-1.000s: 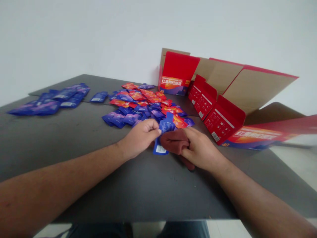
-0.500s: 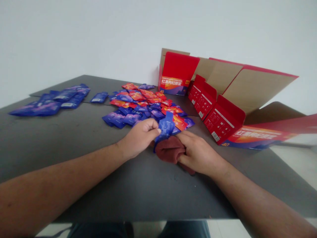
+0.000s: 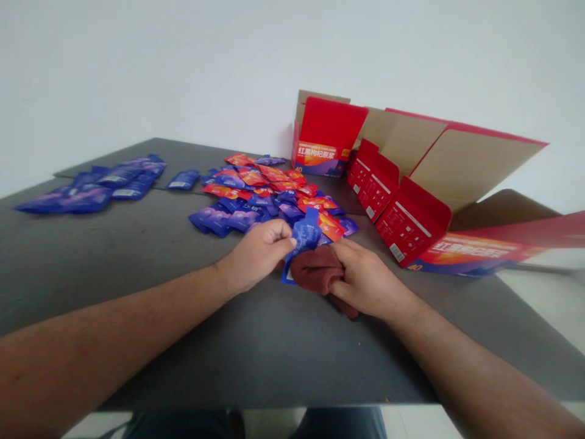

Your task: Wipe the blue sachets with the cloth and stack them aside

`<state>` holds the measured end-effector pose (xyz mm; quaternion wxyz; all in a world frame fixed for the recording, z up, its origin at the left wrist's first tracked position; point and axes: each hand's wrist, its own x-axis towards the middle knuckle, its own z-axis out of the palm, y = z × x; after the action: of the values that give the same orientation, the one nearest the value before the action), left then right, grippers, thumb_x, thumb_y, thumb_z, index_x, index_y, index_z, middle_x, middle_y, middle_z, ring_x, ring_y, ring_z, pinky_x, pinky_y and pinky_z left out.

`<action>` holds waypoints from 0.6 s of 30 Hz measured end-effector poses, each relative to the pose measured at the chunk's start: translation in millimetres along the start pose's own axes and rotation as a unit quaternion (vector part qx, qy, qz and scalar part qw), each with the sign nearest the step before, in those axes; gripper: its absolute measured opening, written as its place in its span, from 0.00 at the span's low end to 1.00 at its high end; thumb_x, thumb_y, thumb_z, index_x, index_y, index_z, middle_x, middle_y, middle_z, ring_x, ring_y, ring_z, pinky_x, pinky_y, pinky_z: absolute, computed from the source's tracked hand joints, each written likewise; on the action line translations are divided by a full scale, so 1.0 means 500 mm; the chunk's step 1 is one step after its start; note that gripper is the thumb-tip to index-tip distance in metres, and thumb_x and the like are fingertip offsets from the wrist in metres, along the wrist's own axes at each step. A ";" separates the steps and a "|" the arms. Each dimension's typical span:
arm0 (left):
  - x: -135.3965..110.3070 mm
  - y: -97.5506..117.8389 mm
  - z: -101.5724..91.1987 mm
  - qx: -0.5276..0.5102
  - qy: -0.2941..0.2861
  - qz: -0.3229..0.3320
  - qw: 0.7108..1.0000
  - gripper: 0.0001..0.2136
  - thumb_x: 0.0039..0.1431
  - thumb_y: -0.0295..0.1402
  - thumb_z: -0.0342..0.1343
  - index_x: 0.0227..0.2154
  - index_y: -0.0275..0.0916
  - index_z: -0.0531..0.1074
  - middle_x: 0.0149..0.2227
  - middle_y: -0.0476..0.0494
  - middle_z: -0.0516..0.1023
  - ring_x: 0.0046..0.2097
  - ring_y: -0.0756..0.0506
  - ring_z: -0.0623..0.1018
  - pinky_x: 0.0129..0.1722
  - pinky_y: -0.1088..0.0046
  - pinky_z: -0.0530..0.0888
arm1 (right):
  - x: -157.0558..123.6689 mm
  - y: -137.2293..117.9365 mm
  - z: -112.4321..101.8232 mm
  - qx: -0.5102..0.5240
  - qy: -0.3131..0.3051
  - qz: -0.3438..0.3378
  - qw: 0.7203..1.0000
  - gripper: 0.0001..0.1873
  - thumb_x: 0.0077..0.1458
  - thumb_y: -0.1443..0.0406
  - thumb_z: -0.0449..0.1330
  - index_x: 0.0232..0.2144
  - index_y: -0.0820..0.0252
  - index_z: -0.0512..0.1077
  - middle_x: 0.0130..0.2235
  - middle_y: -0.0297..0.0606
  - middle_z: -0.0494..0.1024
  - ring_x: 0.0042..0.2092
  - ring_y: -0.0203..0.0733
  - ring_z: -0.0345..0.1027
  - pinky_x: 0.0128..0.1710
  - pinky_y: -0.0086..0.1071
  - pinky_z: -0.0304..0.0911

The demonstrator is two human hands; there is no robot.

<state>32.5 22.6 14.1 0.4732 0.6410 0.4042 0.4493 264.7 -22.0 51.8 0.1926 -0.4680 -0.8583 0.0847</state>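
Observation:
Pinched between the thumb and fingers of my left hand (image 3: 259,253) is a blue pouch (image 3: 305,235) with small pale print, its narrow spout end pointing away from me. My right hand (image 3: 368,277) grips a folded brown cloth (image 3: 315,270), which lies against the pouch and covers part of its lower half. A corner of the pouch shows below the cloth on the left. Just beyond my hands spreads a heap of blue and red-orange pouches (image 3: 256,195).
Several blue pouches (image 3: 91,189) lie overlapping at the far left, with a single blue pouch (image 3: 183,180) between them and the heap. Open red cartons (image 3: 414,219) line the right side, and another open carton (image 3: 322,158) stands at the back by the wall. All rest on a dark table (image 3: 150,256).
My right hand has moved the brown cloth slightly upward over the pouch, exposing more of its lower corner. The left hand keeps its hold in the same place.

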 end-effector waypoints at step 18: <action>0.001 0.000 -0.001 -0.002 0.001 0.008 1.000 0.09 0.61 0.35 0.59 0.28 0.39 0.66 0.25 0.53 0.65 0.27 0.52 0.66 0.26 0.76 0.63 | -0.004 -0.002 -0.001 0.000 0.001 -0.029 1.000 0.15 0.47 0.72 0.60 0.40 0.57 0.70 0.42 0.39 0.77 0.43 0.45 0.71 0.43 0.36 0.65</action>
<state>32.4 23.2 14.0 0.4705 0.6428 0.3981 0.4548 265.3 -24.3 52.1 0.1959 -0.4432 -0.8712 0.0783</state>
